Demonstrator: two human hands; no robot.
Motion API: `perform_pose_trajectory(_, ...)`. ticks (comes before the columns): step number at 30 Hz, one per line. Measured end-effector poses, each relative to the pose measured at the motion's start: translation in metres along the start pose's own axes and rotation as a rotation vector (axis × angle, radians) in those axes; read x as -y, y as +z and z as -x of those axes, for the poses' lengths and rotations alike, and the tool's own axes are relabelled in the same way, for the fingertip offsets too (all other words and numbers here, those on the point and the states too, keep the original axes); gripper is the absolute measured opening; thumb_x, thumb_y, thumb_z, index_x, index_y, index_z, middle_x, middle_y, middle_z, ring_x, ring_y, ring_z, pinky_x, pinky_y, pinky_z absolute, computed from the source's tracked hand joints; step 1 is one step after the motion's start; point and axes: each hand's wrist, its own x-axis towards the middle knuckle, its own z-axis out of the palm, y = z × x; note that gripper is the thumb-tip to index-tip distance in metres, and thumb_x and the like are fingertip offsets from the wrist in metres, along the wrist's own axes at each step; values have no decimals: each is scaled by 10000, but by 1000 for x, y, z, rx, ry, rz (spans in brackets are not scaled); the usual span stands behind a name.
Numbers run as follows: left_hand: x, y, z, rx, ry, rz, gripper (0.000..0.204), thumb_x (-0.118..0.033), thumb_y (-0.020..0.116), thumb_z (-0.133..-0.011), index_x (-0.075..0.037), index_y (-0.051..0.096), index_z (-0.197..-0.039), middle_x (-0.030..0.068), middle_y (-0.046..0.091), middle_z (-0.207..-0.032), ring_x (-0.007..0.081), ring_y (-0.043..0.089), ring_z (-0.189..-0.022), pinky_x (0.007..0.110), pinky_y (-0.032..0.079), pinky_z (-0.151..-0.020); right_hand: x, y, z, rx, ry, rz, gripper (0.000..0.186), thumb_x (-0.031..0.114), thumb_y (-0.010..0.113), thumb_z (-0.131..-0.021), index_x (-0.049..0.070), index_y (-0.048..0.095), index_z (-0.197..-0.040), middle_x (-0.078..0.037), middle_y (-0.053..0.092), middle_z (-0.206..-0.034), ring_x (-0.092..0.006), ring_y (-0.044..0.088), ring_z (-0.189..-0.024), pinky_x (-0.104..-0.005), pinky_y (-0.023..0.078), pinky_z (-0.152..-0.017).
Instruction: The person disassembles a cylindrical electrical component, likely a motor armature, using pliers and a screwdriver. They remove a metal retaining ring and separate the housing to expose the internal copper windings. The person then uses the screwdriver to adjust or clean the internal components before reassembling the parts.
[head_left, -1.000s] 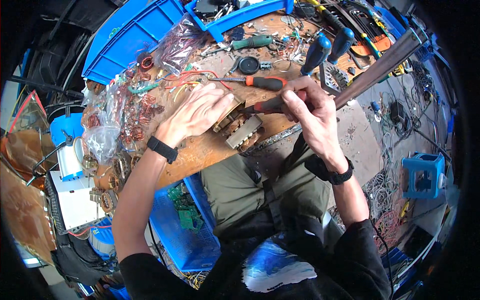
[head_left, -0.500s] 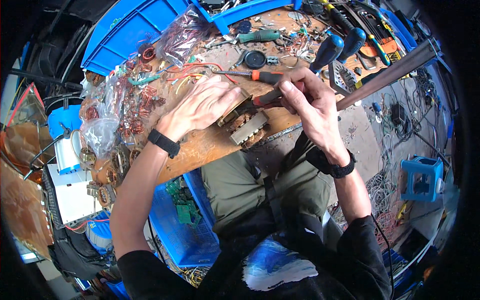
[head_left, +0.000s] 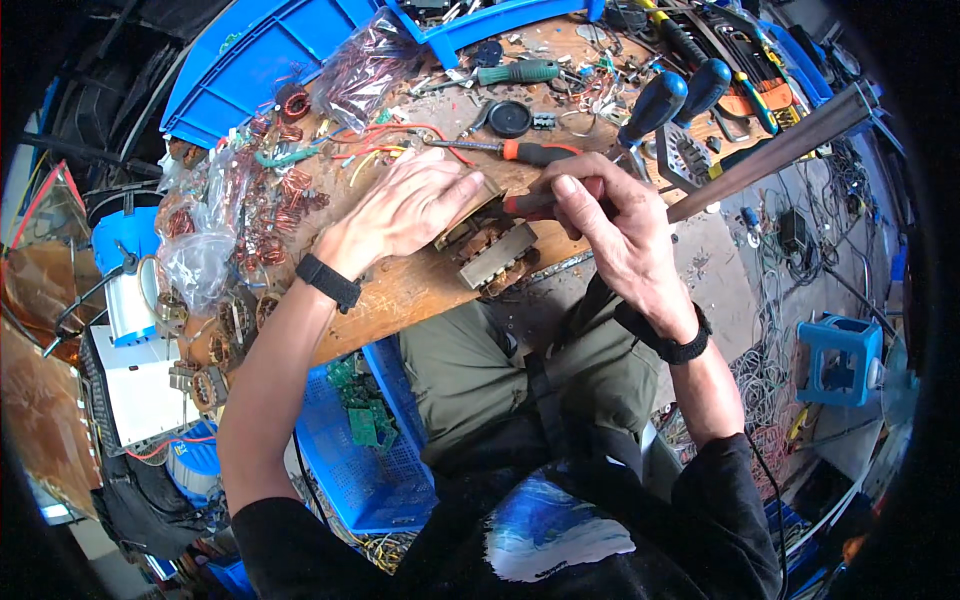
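Observation:
My left hand (head_left: 408, 208) rests at the wooden bench's front edge, its fingers closed over the brassy metal frame of a small motor (head_left: 498, 256). The motor has a grey laminated core with copper windings and lies tilted. From the right, my right hand (head_left: 628, 230) grips a red-and-dark handled tool (head_left: 530, 204), thumb on top. That tool points left at the frame; its working end is hidden, so its kind is unclear. Just beyond the hands lies a screwdriver with an orange-and-black handle (head_left: 540, 153).
Copper coils (head_left: 296, 190) and plastic bags clutter the bench's left. Two blue-handled tools (head_left: 655, 105) stand at the right, near a long metal bar (head_left: 770, 150). A green screwdriver (head_left: 518, 72) lies farther back. Below, a blue crate (head_left: 400, 490) holds green circuit boards.
My right hand and its tool have shifted slightly left, closer to the motor. My left hand stays nearly in place on the frame.

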Motion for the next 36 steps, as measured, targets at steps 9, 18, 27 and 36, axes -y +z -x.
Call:
perform_pose_trajectory(9,11,28,37,-103,-18,-104,381,-278,449,-1122,-48,633,-1364,197,679,-1359,428,555,-1369,540,346,-1230,-38,16,65,-492,11,-223,109,96,638,-1097,22,681,-1165,13,634,-806,-60,571,-688,-240,465,-616)
perform_pose_trajectory(18,14,37,36,-246,90,-244,334,-160,552,-1069,-109,606,-1395,162,711,-1254,418,653,-1229,578,453,-1144,-3,-19,27,-193,154,-381,241,137,612,-1115,14,571,-1318,-33,656,-879,-115,696,-810,-234,495,-576)
perform_pose_trajectory(27,6,36,36,-293,-30,0,340,-268,443,-1143,-66,612,-1357,184,717,-1216,441,629,-1226,558,413,-1161,1,-14,18,-201,242,-470,235,178,559,-1138,31,558,-1321,-39,668,-933,-155,741,-888,-239,520,-561)
perform_pose_trajectory(36,6,29,32,-186,-34,-99,344,-290,442,-1143,-64,676,-1254,188,723,-1154,403,636,-1169,534,413,-1139,4,-6,-24,-149,403,-399,202,157,572,-1123,44,600,-1289,-13,650,-889,-112,734,-762,-222,475,-475)
